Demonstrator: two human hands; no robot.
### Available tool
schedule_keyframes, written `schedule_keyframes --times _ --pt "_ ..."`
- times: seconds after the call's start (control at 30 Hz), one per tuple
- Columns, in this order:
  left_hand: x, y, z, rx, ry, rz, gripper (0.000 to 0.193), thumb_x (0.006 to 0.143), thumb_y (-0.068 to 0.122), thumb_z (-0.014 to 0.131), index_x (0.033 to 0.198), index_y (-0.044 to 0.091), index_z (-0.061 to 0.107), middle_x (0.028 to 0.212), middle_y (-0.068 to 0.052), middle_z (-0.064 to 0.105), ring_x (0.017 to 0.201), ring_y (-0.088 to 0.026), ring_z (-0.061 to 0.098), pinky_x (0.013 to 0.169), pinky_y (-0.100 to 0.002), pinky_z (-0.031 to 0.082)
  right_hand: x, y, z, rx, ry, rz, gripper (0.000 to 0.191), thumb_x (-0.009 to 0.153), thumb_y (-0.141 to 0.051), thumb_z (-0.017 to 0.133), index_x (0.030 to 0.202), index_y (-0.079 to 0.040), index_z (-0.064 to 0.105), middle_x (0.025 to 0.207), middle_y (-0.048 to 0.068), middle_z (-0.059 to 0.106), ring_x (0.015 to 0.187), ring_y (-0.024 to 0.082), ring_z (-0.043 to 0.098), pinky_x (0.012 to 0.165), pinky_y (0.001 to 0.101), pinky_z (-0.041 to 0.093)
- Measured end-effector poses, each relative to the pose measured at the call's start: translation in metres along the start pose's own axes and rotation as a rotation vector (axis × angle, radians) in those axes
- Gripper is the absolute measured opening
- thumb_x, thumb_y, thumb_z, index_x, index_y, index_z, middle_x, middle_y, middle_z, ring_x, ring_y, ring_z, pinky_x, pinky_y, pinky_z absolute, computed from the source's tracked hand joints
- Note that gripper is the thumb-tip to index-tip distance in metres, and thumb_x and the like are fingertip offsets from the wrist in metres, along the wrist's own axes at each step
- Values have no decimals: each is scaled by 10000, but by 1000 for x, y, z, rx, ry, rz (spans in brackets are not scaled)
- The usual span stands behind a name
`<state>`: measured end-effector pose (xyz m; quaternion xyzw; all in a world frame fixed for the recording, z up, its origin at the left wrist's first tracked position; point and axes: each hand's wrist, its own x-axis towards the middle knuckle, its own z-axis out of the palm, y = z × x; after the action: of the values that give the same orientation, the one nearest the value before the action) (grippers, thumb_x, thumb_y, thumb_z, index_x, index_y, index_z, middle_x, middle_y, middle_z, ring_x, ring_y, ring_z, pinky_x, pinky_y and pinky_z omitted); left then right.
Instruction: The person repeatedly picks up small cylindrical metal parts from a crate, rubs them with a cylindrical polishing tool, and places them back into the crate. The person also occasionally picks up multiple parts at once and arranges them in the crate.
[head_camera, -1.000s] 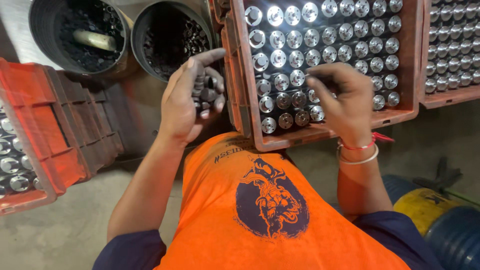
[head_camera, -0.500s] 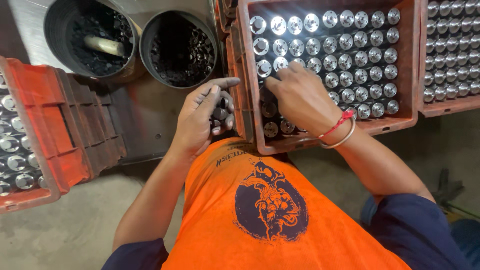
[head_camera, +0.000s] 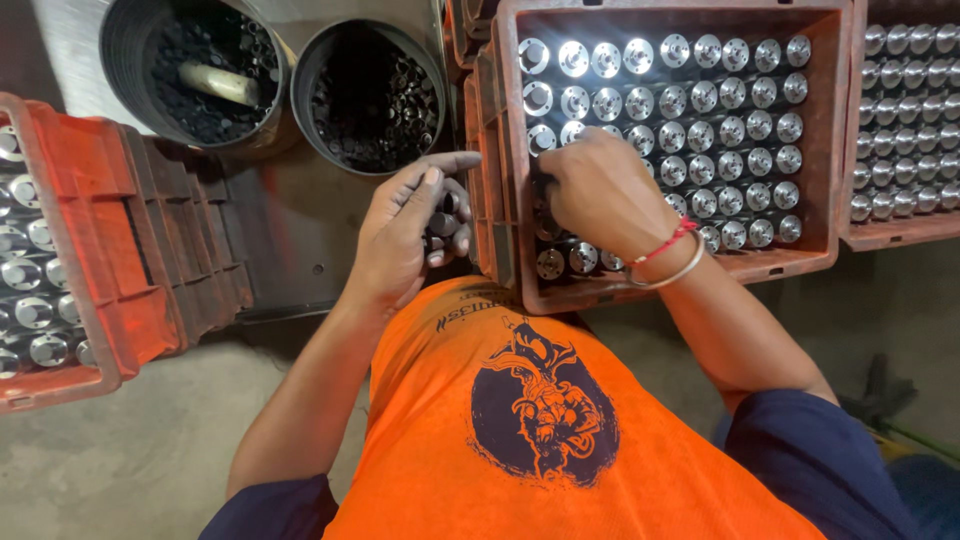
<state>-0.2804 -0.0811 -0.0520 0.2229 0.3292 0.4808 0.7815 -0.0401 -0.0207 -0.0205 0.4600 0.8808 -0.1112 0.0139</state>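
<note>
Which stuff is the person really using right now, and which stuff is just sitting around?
In use:
- left hand, holding a handful of small dark metal pieces
- right hand, reaching into the red plastic crate of shiny round metal parts

Just sitting there:
- two round dark buckets of black parts
- orange plastic crate on the left
- far-right crate

I see no labels, signs or screens here, only containers. A red-brown plastic crate (head_camera: 835, 120), rectangular and open-topped, sits straight ahead, packed with rows of shiny round metal parts (head_camera: 735, 90). A second such crate (head_camera: 905, 225) stands just beside it on the right, and an orange-red one (head_camera: 90, 250) on the left. Two round dark buckets (head_camera: 365, 95) of small dark pieces stand side by side at top left.
</note>
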Motion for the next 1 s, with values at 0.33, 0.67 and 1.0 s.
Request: schedule_keyframes --times 0.33,0.67,1.0 --pt "-1 -1 -2 -26 31 -33 319 1108 196 451 1318 7 598 876 -49 615 620 -97 596 448 -182 359 -44 4 -49 423 66 169 183 876 -174 795 1038 -95 770 971 101 761 832 253 727 727 360 558" --pt "5 -13 4 44 -26 -68 170 1098 140 489 1131 33 617 861 -42 622 625 -76 594 455 -178 354 -82 -18 -9 346 184 46 133 847 -25 776 951 -27 692 911 124 692 859 326 664 737 421 526" --pt "-10 -17 2 33 56 -46 163 1102 146 505 1115 25 614 847 -34 611 596 -70 587 445 -164 349 -86 -22 -21 282 127 -41 128 857 -16 735 983 -23 717 891 112 668 891 304 615 794 409 520"
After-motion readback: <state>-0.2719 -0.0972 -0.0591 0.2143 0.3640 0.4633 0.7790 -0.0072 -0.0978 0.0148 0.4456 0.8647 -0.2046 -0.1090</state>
